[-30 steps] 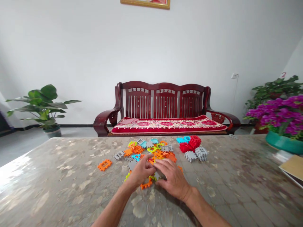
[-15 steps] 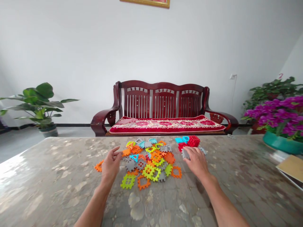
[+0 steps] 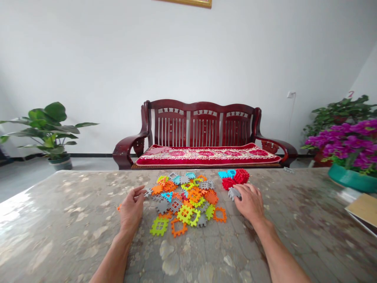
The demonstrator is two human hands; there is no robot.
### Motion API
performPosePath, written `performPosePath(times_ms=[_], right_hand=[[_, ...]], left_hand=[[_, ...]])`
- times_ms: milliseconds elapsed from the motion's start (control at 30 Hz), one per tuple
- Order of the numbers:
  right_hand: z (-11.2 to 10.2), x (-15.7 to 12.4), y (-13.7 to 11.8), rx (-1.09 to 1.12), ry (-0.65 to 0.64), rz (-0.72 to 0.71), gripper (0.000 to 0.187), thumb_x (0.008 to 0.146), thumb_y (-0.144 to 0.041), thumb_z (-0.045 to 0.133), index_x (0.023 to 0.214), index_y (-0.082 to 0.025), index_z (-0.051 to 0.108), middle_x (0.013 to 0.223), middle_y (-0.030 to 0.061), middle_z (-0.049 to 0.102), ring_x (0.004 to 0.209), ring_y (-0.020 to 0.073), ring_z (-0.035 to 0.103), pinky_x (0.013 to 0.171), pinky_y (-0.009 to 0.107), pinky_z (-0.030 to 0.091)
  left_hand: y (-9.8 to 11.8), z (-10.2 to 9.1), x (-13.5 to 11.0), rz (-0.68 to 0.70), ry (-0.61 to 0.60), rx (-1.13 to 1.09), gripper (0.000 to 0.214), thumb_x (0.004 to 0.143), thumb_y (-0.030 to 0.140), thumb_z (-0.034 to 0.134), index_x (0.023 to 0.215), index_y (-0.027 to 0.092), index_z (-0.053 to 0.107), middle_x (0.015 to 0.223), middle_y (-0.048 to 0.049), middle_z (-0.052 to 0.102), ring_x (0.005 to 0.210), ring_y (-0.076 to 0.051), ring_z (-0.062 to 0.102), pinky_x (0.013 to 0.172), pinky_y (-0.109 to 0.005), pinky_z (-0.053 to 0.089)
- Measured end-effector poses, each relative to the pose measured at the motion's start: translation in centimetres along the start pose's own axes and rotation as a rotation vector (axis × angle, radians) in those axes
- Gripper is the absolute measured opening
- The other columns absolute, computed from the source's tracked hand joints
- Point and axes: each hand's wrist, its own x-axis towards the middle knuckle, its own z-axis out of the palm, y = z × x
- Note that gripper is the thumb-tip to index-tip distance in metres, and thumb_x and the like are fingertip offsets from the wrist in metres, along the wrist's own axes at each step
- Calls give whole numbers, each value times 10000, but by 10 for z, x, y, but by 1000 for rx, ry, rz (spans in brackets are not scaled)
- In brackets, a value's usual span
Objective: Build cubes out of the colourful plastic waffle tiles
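Observation:
My left hand point(image 3: 132, 208) is left of a heap of notched plastic interlocking tiles point(image 3: 186, 212) in orange, green, grey and blue. Its curled fingertips are on a grey interlocking tile point(image 3: 147, 192) at the heap's left edge. An orange tile point(image 3: 119, 207) shows partly behind that wrist. To the right of the heap, my right hand point(image 3: 251, 202) has its thumb and fingers closed on a grey tile point(image 3: 234, 193), low over the table. Just beyond it are red tiles point(image 3: 241, 176) stacked together and blue tiles point(image 3: 226, 173). The right palm hides whatever lies under it.
The patterned table point(image 3: 79, 232) reaches toward a wooden bench point(image 3: 203, 127) with a red cover. At the right stand purple flowers in a teal pot point(image 3: 350, 177) and a notebook point(image 3: 363, 210). A lone grey tile point(image 3: 288, 170) lies near the far edge.
My left hand has drawn back left, and a grey tile now shows at its fingertips. My right hand has shifted slightly right with its grey tile, covering another grey piece seen before.

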Motion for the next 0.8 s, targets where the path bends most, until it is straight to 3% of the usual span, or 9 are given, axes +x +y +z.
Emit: performPosePath(times_ms=[167, 400, 800], right_hand=[[3, -2, -8, -42, -7, 38, 251, 787, -368, 623, 1001, -248, 677, 1050, 69, 691, 1041, 284, 491, 890, 429, 333], [8, -5, -8, -103, 34, 46, 207, 766, -213, 585, 941, -263, 683, 984, 51, 697, 1005, 259, 495, 863, 412, 328], [2, -7, -10, -123, 14, 73, 210, 781, -236, 588, 976, -247, 666, 1049, 74, 680, 1073, 292, 463, 861, 433, 304]], left_hand=[[3, -1, -2, -11, -3, 22, 415, 752, 314, 493, 1124, 174, 613, 984, -67, 737, 805, -182, 690, 787, -294, 527], [5, -1, -2, -15, 15, 53, 415, 743, 379, 518, 1084, 181, 648, 915, -55, 745, 770, -196, 690, 736, -291, 525], [3, -4, 0, -17, 26, 123, 402, 771, 406, 509, 1086, 206, 658, 890, -40, 738, 766, -198, 670, 688, -277, 469]])
